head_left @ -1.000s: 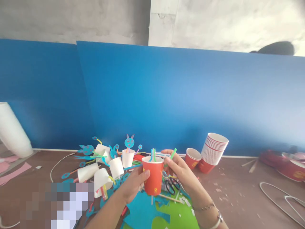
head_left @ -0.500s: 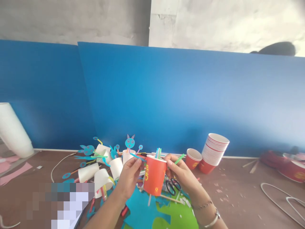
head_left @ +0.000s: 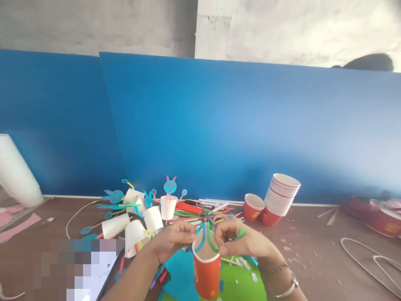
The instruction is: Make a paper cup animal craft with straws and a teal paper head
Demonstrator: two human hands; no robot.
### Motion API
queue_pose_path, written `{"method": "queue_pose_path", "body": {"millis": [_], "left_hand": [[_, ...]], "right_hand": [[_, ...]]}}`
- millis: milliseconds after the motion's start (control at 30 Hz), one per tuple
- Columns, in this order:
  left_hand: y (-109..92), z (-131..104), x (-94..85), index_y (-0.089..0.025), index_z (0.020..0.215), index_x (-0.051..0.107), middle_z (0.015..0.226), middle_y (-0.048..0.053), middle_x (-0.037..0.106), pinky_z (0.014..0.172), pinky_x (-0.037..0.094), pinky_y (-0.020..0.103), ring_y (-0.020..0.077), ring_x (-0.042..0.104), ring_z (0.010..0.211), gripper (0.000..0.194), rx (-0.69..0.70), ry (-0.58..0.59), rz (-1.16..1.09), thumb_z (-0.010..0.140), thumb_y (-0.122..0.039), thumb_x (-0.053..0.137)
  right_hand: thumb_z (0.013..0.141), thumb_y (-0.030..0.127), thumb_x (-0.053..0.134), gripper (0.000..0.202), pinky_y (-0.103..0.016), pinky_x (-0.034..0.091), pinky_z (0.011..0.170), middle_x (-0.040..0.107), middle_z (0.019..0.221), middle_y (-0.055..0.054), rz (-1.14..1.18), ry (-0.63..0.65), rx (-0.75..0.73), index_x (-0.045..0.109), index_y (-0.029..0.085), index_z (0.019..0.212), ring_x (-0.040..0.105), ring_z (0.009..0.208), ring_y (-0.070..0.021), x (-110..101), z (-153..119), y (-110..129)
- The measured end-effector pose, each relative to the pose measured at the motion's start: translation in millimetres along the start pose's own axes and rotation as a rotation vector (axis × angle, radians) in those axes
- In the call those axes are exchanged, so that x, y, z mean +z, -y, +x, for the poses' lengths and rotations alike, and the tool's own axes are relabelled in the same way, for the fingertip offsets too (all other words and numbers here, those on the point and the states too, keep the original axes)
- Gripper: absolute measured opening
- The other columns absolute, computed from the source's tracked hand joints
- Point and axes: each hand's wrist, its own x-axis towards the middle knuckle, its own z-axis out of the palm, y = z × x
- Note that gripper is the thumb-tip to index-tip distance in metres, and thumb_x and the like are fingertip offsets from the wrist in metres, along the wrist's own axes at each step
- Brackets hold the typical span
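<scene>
Below my hands is a red paper cup (head_left: 207,278) with a white rim, tilted so that its inside shows. A bent blue straw (head_left: 202,242) and a bent green straw (head_left: 210,239) stick up inside it. My left hand (head_left: 175,239) is closed at the left of the rim, thumb and forefinger pinched there. On the opposite side, my right hand (head_left: 239,239) grips the rim between thumb and fingers. A green straw end pokes out between the right fingers. Exactly how each straw passes the cup wall is hidden. Behind the cup, scissors (head_left: 208,218) are partly covered.
White cups with blue paper figures (head_left: 170,187) crowd the left. Blue paper (head_left: 178,267) and green paper (head_left: 241,284) lie beneath my hands. Straws and sticks are heaped behind. At right stand a stack of cups (head_left: 283,194) and a single red cup (head_left: 253,207).
The cup has come lower and tipped its opening toward me, so the inside and the straws within now show. Both hands stayed at the rim and moved down with it.
</scene>
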Motion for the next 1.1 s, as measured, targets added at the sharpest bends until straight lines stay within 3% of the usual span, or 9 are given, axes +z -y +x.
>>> {"method": "queue_pose_path", "body": {"millis": [200,400,700,833,967,1100], "left_hand": [[-9,-5,-2.8,-0.016,0.051,0.052,0.054,-0.005,0.039,0.056,0.022,0.026,0.0097,0.030,0.055,0.045,0.007,0.125,0.167,0.059,-0.052,0.079],[-13,-10,-4.5,-0.017,0.058,0.062,0.058,-0.003,0.044,0.061,0.027,0.026,0.0120,0.035,0.058,0.038,0.019,0.069,0.225,0.065,-0.052,0.075],[-16,-15,-5.5,-0.018,0.057,0.066,0.056,-0.001,0.048,0.058,0.029,0.026,0.0134,0.039,0.057,0.034,0.018,0.026,0.262,0.065,-0.050,0.076],[-13,-8,-1.3,-0.016,0.060,0.065,0.057,-0.001,0.053,0.055,0.033,0.023,0.0116,0.045,0.055,0.035,0.057,-0.107,0.108,0.065,-0.048,0.078],[-10,0,4.8,-0.017,0.067,0.063,0.062,-0.003,0.057,0.056,0.038,0.020,0.0100,0.051,0.057,0.032,0.198,-0.300,-0.044,0.065,-0.044,0.081],[-4,3,7.2,-0.017,0.091,0.071,0.085,0.006,0.070,0.067,0.046,0.026,0.0200,0.063,0.080,0.041,0.275,-0.330,-0.109,0.076,-0.055,0.068]], "right_hand": [[0.069,0.039,0.078,0.030,-0.021,0.032,0.048,0.054,0.062,0.004,-0.076,0.008,0.069,0.059,0.016,0.069,0.042,0.052,-0.0076,7,-3,2],[0.074,0.033,0.072,0.020,-0.022,0.032,0.050,0.049,0.061,0.004,-0.230,-0.109,0.072,0.059,0.018,0.069,0.041,0.055,-0.0098,13,-6,8],[0.074,0.026,0.070,0.015,-0.025,0.034,0.055,0.049,0.063,0.003,-0.359,-0.160,0.060,0.058,0.019,0.067,0.043,0.061,-0.0128,22,-10,19],[0.076,0.026,0.068,0.019,-0.025,0.031,0.052,0.045,0.060,0.004,-0.355,-0.146,0.016,0.053,0.020,0.066,0.039,0.058,-0.0117,21,-7,22],[0.078,0.031,0.070,0.021,-0.026,0.034,0.057,0.049,0.069,0.002,-0.318,-0.206,-0.050,0.054,0.020,0.069,0.043,0.064,-0.0131,14,-5,16],[0.081,0.039,0.069,0.023,-0.026,0.035,0.059,0.051,0.073,0.001,-0.194,-0.226,-0.101,0.057,0.019,0.076,0.043,0.065,-0.0133,8,-1,8]]}}
